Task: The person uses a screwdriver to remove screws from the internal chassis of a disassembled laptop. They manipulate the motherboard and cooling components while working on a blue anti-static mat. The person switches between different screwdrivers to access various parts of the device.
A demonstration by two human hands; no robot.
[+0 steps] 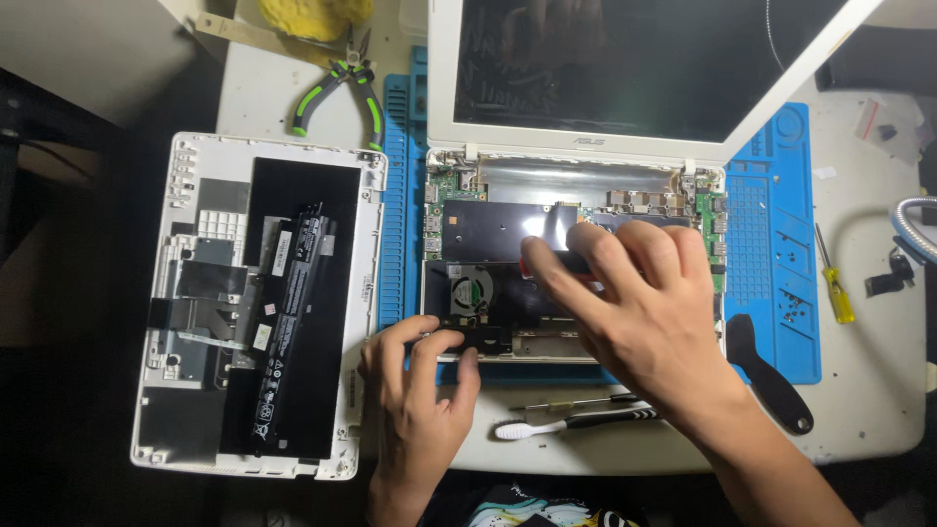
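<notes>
An opened white laptop lies on a blue work mat, its circuit board, black shielding and small fan exposed. My left hand rests on the front edge of the laptop base, fingers on a black part beside the fan. Over the board's middle, my right hand grips a red and black screwdriver handle, with the tip hidden under my fingers. To the left lies the removed white keyboard cover, upside down, and a long black battery rests on it.
Green-handled pliers and a yellow cloth lie at the back left. A white toothbrush, a thin screwdriver and a black pry tool lie near the front edge. A yellow screwdriver is at the right.
</notes>
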